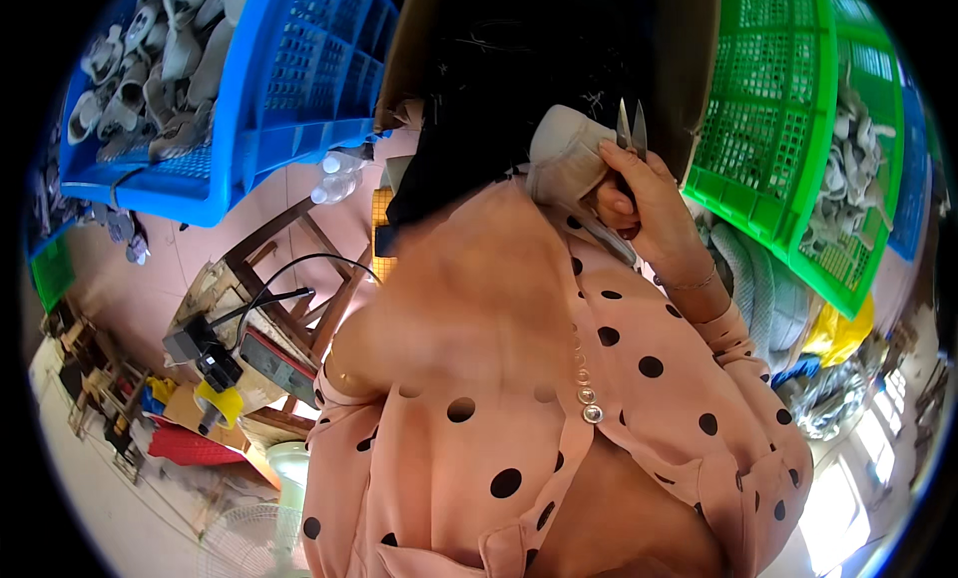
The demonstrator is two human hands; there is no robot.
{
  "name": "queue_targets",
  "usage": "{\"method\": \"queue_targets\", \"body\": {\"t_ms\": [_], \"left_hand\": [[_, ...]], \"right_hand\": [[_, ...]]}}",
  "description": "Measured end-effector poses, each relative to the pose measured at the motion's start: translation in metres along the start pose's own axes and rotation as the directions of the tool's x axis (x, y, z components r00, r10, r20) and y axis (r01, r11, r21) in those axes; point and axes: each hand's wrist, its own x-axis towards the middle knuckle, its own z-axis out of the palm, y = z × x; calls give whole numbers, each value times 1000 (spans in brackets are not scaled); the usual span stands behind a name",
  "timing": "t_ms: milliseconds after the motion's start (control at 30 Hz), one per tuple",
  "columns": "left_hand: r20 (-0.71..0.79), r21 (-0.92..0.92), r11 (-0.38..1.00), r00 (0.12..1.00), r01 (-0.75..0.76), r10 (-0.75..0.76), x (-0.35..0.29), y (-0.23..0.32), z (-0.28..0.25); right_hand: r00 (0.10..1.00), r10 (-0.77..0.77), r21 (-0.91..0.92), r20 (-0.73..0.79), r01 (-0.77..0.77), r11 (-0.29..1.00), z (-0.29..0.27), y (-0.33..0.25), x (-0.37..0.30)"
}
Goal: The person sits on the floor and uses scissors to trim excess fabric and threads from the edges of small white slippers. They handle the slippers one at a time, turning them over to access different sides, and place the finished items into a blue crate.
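Note:
My right hand [639,194] is closed around a pair of scissors [631,129], blades pointing up and slightly apart. Beside those fingers, touching them, is a whitish, curved piece [564,144] that looks like a shoe upper; its lower part goes grey near my lap. Whether the right hand also grips this piece, I cannot tell. My left hand [479,289] is smeared by motion in front of my chest, with its fingers unreadable. A black cloth [469,129] lies over my lap and beyond, below the pale piece.
A blue crate [225,169] full of grey shoe uppers [150,69] stands at the left. Green crates [763,99] rise on the right, with more pale pieces [848,179] in one. A brown carton's side [704,69] borders the black cloth. Left are a wooden stool [299,249] and a plastic bottle [337,179].

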Motion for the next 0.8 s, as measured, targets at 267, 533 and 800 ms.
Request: {"method": "queue_targets", "body": {"t_ms": [267,533,800], "left_hand": [[-158,669,730,987,137,-41,0,-91,5],[-209,106,848,845,519,-492,0,-110,11],[-209,89,829,824,553,-527,3,-109,14]], "right_hand": [[991,-106,-108,-78,97,989,8,24,-22],[728,-665,-973,166,232,12,-21,4,-11],[728,-617,-936,300,99,-338,-21,-11,-12]]}}
